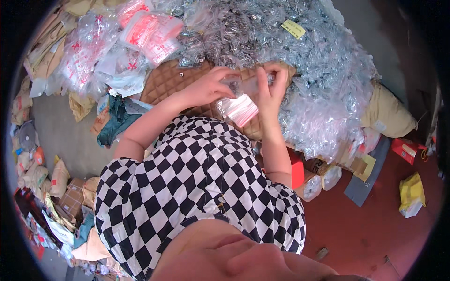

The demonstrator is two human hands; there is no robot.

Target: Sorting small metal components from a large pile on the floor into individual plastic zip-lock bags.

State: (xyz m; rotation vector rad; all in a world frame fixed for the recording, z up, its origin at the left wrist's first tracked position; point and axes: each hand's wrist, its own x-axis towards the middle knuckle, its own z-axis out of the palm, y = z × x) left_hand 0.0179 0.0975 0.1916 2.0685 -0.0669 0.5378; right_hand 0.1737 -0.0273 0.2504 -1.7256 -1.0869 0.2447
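My left hand (213,87) has its fingers closed on the edge of a small clear plastic bag (233,84) in front of my chest. Small parts seem to be inside the bag, too blurred to name. To its right, my right hand (273,91) is raised with thumb and fingers bent together at their tips. Something small and clear shows between them, but I cannot make out what it is. Just below the hands lies a stack of small clear zip bags (240,110) with red edges, on a brown quilted mat (161,83).
A large heap of filled clear bags (323,70) spreads beyond and right of the mat, with a yellow label (293,29) on it. Packs of red-printed bags (152,35) lie at the far left. A tan sack (391,110) and a yellow bag (412,193) are at right.
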